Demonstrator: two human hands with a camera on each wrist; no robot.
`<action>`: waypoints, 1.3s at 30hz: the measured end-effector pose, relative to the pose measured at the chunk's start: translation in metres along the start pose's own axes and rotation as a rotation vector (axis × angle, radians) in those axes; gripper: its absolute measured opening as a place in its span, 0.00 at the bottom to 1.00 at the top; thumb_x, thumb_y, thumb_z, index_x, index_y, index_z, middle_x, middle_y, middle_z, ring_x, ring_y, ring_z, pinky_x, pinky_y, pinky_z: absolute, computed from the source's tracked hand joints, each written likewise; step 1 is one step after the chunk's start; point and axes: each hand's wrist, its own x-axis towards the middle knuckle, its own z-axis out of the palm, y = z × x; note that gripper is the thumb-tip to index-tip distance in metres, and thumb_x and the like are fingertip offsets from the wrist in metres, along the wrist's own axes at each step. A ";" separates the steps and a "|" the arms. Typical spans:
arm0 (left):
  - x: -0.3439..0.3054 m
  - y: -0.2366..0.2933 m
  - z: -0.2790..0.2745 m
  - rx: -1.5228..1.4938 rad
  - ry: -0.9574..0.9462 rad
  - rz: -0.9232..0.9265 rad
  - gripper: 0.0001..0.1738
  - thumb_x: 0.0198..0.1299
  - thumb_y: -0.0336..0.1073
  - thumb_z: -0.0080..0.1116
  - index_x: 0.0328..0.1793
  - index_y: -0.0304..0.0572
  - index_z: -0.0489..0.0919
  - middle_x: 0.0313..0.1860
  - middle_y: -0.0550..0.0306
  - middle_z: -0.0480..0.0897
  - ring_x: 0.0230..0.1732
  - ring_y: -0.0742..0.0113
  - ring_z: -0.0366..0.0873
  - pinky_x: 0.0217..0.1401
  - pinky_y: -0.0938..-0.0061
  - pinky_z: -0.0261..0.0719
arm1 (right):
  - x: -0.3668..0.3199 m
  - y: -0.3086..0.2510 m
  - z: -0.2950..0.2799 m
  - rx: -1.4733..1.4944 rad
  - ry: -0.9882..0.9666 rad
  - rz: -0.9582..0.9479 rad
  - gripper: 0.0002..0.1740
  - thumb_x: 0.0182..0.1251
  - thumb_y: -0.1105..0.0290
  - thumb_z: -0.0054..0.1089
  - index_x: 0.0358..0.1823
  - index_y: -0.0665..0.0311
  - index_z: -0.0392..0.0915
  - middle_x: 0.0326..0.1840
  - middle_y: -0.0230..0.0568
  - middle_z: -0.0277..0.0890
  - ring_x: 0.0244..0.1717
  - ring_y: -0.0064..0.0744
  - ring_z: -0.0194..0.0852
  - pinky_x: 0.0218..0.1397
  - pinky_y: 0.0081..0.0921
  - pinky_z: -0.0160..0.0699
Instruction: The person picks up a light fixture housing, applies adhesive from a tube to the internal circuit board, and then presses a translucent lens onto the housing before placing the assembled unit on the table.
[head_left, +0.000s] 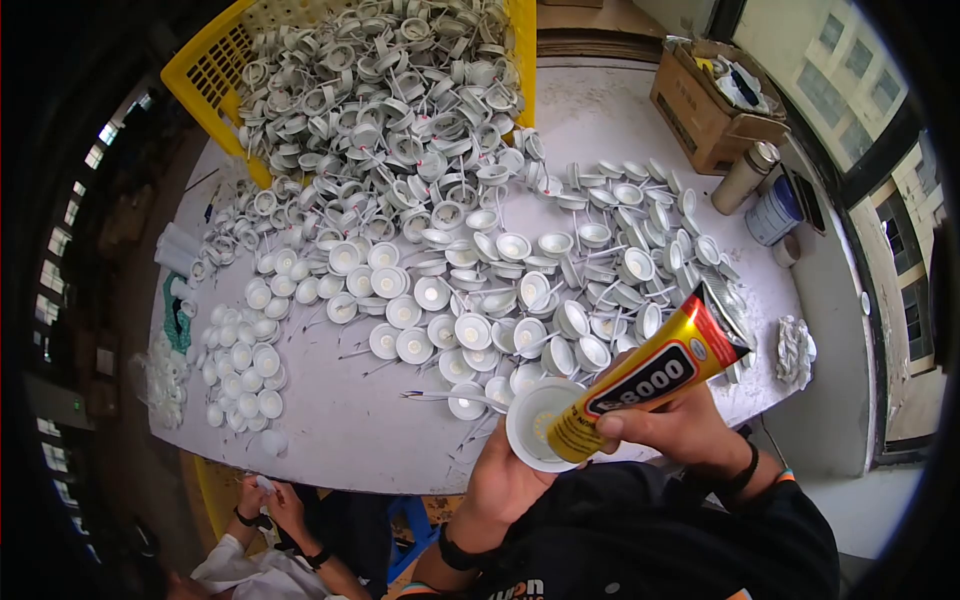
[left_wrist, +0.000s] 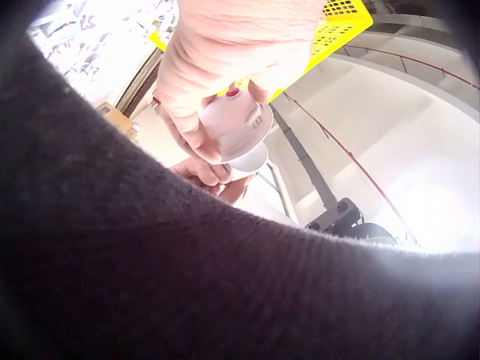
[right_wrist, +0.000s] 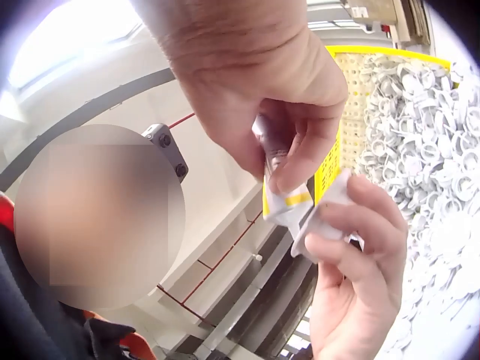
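Note:
In the head view my left hand holds a white round lamp housing from beneath, its open face up. A ring of small yellowish dots shows on its floor. Thin wires stick out to the left of it. My right hand grips a yellow, black and red E8000 glue tube, tilted with its lower end over the housing. The tube hides part of the housing's inside, and its tip is out of sight there. In the right wrist view the tube's white lower end points at the housing.
Many similar housings cover the table, spilling from a yellow crate. Small white domed caps lie at the left. A cardboard box, metal flask and blue-white tub stand right. Another person's hands are at lower left.

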 end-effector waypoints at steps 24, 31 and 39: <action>-0.041 0.049 -0.123 0.208 0.538 0.387 0.28 0.58 0.52 0.30 0.56 0.38 0.58 0.50 0.44 0.66 0.48 0.54 0.67 0.48 0.63 0.67 | 0.008 0.033 0.014 0.108 0.336 -0.217 0.14 0.46 0.77 0.57 0.36 0.71 0.67 0.28 0.40 0.71 0.25 0.24 0.71 0.28 0.18 0.72; -0.077 0.090 -0.274 0.549 1.089 0.385 0.26 0.56 0.52 0.38 0.49 0.37 0.63 0.44 0.52 0.69 0.41 0.63 0.70 0.39 0.66 0.72 | 0.025 0.040 0.027 0.073 0.293 -0.172 0.15 0.45 0.76 0.58 0.36 0.70 0.66 0.27 0.39 0.70 0.23 0.24 0.70 0.27 0.17 0.71; -0.086 0.142 -0.276 2.069 1.631 0.197 0.20 0.53 0.48 0.44 0.31 0.35 0.73 0.26 0.53 0.73 0.26 0.65 0.71 0.25 0.76 0.68 | 0.048 0.040 0.030 0.065 0.430 -0.119 0.17 0.44 0.74 0.58 0.36 0.71 0.65 0.22 0.40 0.69 0.19 0.26 0.69 0.24 0.19 0.70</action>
